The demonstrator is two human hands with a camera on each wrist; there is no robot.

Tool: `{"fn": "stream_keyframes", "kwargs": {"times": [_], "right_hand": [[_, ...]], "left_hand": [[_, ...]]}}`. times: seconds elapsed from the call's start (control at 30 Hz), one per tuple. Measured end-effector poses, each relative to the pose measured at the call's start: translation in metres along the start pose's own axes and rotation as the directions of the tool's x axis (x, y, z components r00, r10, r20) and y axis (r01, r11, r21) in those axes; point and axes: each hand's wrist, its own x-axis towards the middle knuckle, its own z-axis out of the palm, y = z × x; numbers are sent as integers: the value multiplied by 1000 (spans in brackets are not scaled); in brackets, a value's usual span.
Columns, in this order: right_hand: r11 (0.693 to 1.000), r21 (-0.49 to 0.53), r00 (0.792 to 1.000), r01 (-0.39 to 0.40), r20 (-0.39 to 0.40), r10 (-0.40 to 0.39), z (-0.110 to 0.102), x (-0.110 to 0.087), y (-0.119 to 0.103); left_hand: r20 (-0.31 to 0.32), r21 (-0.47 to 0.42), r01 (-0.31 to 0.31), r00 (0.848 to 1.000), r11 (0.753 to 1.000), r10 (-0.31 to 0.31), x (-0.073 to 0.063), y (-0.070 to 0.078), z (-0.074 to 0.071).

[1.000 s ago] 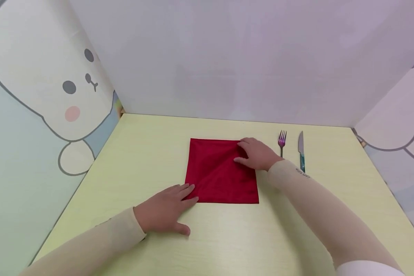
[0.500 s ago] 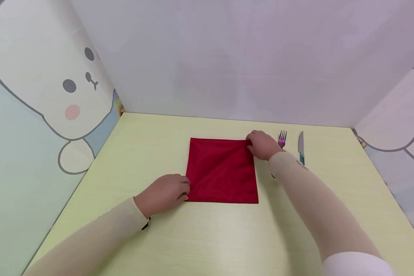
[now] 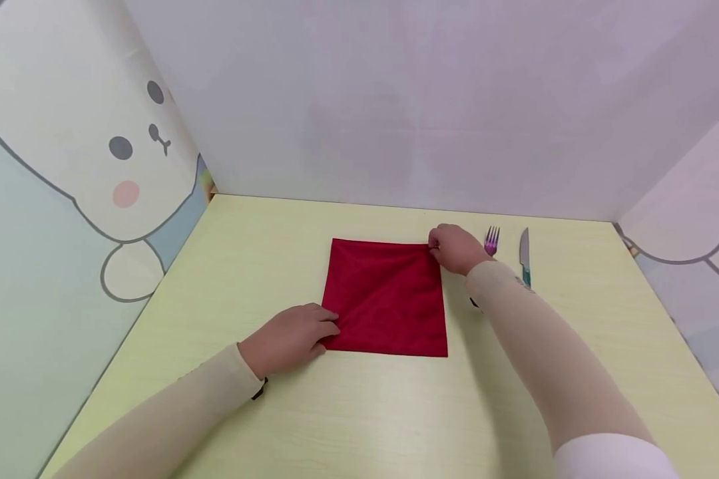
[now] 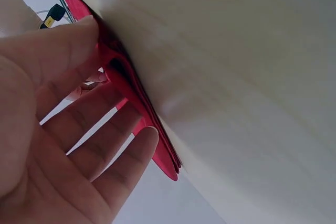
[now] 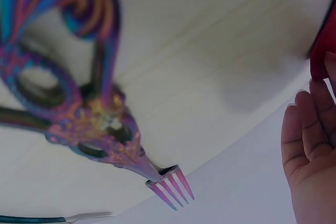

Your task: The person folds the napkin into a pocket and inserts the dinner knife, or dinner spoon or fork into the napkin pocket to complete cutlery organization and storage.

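A red folded cloth napkin [image 3: 385,296] lies flat on the table as a near square. My left hand [image 3: 290,338] is at its near left corner, fingers over the top and thumb at the edge. In the left wrist view, the left hand [image 4: 68,114] pinches that edge, where the layers of the napkin [image 4: 131,90] gape a little. At the far right corner, my right hand [image 3: 458,249] pinches the cloth between thumb and curled fingers. The right wrist view shows only part of this right hand [image 5: 315,140] and a bit of red cloth [image 5: 324,45].
A purple-tinted fork [image 3: 491,241] lies right of the napkin, partly behind my right wrist; its ornate handle [image 5: 89,114] looms in the right wrist view. Further right is a knife [image 3: 524,256] with a teal handle. A pale wall [image 3: 371,106] borders the table's [image 3: 263,246] far edge.
My right hand has moved out to the napkin's far right corner and curled its fingers there. My left hand has drawn its spread fingers and thumb together at the near left corner.
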Motion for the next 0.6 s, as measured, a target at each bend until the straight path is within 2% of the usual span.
{"fn": "stream_keyframes", "kwargs": {"times": [0.3, 0.43, 0.6], "right_hand": [[977, 200, 997, -76, 18, 74, -6, -2, -1], [968, 229, 995, -98, 30, 93, -4, -1, 2], [973, 206, 994, -103, 46, 95, -2, -1, 2]], "left_hand": [[16, -18, 7, 1000, 1000, -7, -4, -1, -1], [25, -37, 13, 1000, 999, -13, -5, -1, -3], [33, -52, 27, 999, 998, -26, -7, 0, -7]]}}
